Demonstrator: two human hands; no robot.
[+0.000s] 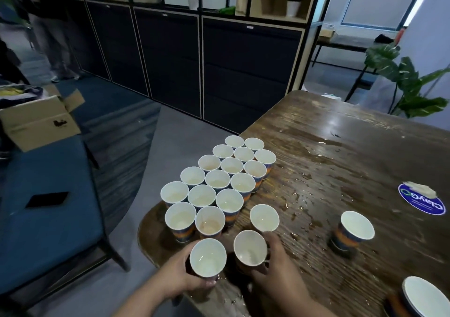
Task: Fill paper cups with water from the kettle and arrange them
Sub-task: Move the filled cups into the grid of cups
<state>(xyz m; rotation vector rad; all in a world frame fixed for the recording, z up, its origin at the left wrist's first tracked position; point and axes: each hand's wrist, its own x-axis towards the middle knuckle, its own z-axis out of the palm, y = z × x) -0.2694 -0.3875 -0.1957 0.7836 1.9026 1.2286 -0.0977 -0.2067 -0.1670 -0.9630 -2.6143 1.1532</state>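
Note:
Several paper cups [218, 180] with water stand packed in rows near the left edge of the wet wooden table [353, 151]. My left hand [177, 271] grips a paper cup [207, 257] at the near end of the group. My right hand [276, 263] grips a second cup [250, 247] beside it. One more cup [264, 217] stands just beyond the right hand. A single cup [353, 228] stands apart to the right, and another cup [421, 297] sits at the bottom right corner. No kettle is in view.
Water is spilled across the tabletop. A round blue sticker [421, 201] lies on the right side. A blue bench [43, 209] with a black phone [47, 199] and a cardboard box [39, 119] stands left of the table. Dark cabinets [175, 61] line the back.

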